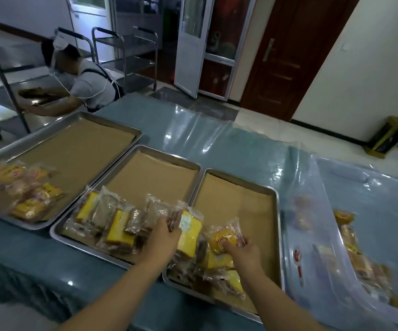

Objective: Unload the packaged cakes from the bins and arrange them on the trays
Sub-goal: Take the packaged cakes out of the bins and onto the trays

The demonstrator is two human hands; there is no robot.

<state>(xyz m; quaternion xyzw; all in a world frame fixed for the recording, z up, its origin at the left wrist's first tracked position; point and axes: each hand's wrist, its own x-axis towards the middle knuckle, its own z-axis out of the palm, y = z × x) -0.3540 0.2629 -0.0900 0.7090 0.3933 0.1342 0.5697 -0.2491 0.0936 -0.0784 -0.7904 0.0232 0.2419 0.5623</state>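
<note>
Three steel trays lined with brown paper lie side by side on the table: a left tray (78, 115), a middle tray (169, 154) and a right tray (274, 194). Each carries several packaged cakes at its near end. My left hand (165, 235) grips a clear-wrapped brown and yellow cake (188, 225) over the gap between the middle and right trays. My right hand (243, 250) holds a round yellow packaged cake (222, 237) above the pile in the right tray. A translucent bin (324, 211) at the right holds more packaged cakes (360, 256).
Clear plastic sheeting (193, 130) covers the blue-grey table. A person (90, 84) bends over a steel trolley (7, 96) beyond the far left corner. More trolleys (126, 53), a glass door and a brown door stand at the back.
</note>
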